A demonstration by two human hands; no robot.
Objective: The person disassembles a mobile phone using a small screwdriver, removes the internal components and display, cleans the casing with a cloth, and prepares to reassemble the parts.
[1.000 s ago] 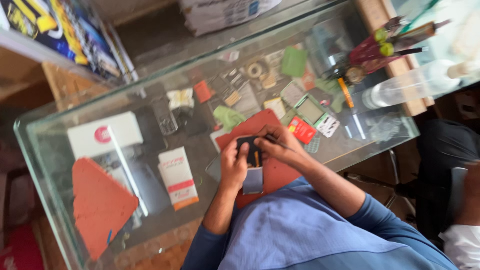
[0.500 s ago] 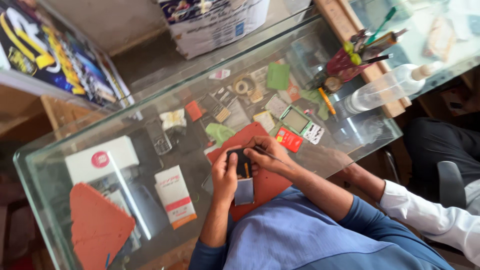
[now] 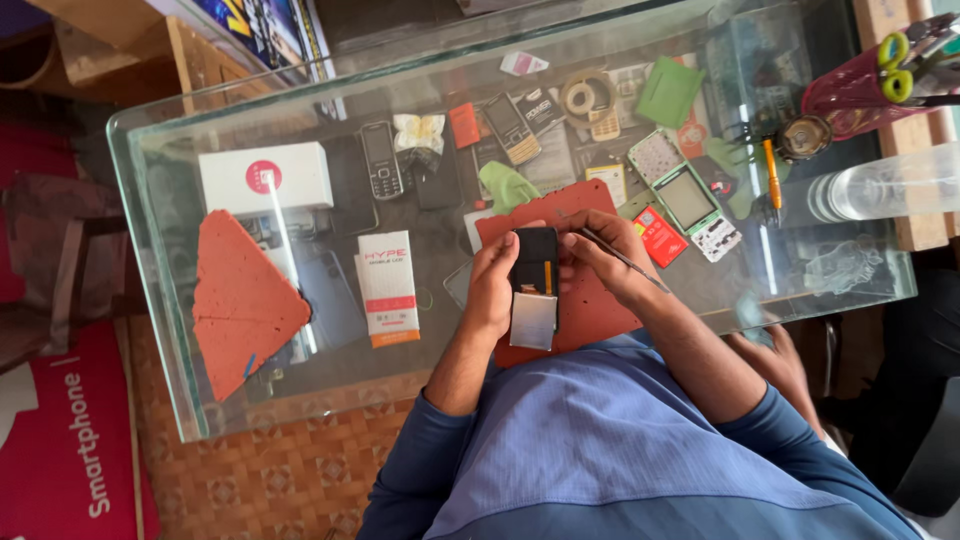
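My left hand [image 3: 492, 285] grips a small black opened phone [image 3: 535, 262] by its side, over a red work mat [image 3: 600, 310] on the glass table [image 3: 160, 300]. A silvery plate [image 3: 533, 320] hangs off the phone's near end. My right hand [image 3: 600, 255] pinches a thin metal tool [image 3: 625, 262] whose tip rests at the phone's upper right edge. Both forearms come out of blue sleeves at the bottom.
A white box with a red dot [image 3: 265, 178], an orange triangular slab [image 3: 240, 300] and a small white-and-orange carton [image 3: 388, 288] lie left. Several keypad phones [image 3: 380, 160], a tape roll [image 3: 580, 98] and a green-framed dismantled phone [image 3: 685, 195] lie beyond. At right: a clear bottle [image 3: 880, 185] and a maroon tool holder [image 3: 850, 95].
The view has shifted and moved closer. My hands stay on the phone and tool. The white-sleeved arm of another person at lower right is out of view.
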